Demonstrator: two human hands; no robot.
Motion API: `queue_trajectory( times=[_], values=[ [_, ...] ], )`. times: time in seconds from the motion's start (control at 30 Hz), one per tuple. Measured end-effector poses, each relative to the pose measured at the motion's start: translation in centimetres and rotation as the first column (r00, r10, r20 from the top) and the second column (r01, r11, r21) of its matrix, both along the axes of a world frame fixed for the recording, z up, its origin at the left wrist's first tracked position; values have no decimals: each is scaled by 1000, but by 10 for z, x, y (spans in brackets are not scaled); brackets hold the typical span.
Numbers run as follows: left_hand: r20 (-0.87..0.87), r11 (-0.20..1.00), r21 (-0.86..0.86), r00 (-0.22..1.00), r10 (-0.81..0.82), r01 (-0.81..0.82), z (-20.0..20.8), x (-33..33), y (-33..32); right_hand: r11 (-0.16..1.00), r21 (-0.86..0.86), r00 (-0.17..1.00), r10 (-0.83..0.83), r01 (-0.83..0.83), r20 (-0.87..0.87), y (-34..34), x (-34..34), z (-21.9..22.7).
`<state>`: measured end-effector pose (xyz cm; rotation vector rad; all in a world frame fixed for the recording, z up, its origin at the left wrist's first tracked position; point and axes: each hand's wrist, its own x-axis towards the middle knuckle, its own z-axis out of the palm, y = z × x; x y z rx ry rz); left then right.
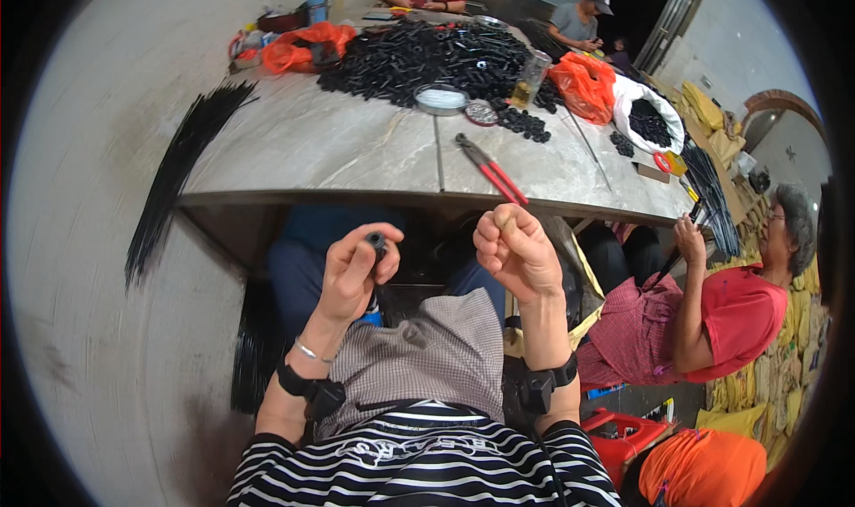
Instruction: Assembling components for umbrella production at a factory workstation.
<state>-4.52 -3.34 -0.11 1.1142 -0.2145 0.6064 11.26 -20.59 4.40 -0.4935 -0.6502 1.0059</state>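
Head view: we take the red-handled nippers [488, 165] on the bench [329, 142] as our landmark. Our left grip [356, 271], nearer us and left of the nippers, is closed around a black tubular part [375, 239], hollow end up, presumably so we can see into the bore. Our right grip [521, 251], on our side of the nippers, is curled, thumb against fingers; we cannot tell whether anything small is pinched there. The nippers' handles point toward us, likely for an easy pick-up. Beyond the nippers lies a big heap of black parts [419, 57], which would hinder reaching farther back. Right of them a thin rod [588, 144] slants across; farther right sits a co-worker [735, 316], perhaps limiting elbow room. Far left of them, a bundle of black rods [183, 173] overhangs the edge.
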Motion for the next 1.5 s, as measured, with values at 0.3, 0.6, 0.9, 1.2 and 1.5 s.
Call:
queue_trajectory(
  times=[0.3,0.6,0.9,1.2,1.5],
  values=[
    [77,999,16,996,35,-37,-2,-28,-11,997,56,997,48,-51,55,-11,-52,-10],
    [54,999,20,998,30,-31,1,-25,-13,998,54,997,32,-36,71,-11,-56,-13],
    [-5,999,-2,999,39,-39,-8,-1,2,998,47,993,52,-47,-106,9,-26,-40],
    [-65,996,-45,995,74,-77,-10,29,33,996,-19,944,74,-84,-321,45,16,-80],
    [-135,996,-27,988,76,-80,-20,61,40,995,-102,950,-27,-5,-312,61,27,-79]
  ],
)
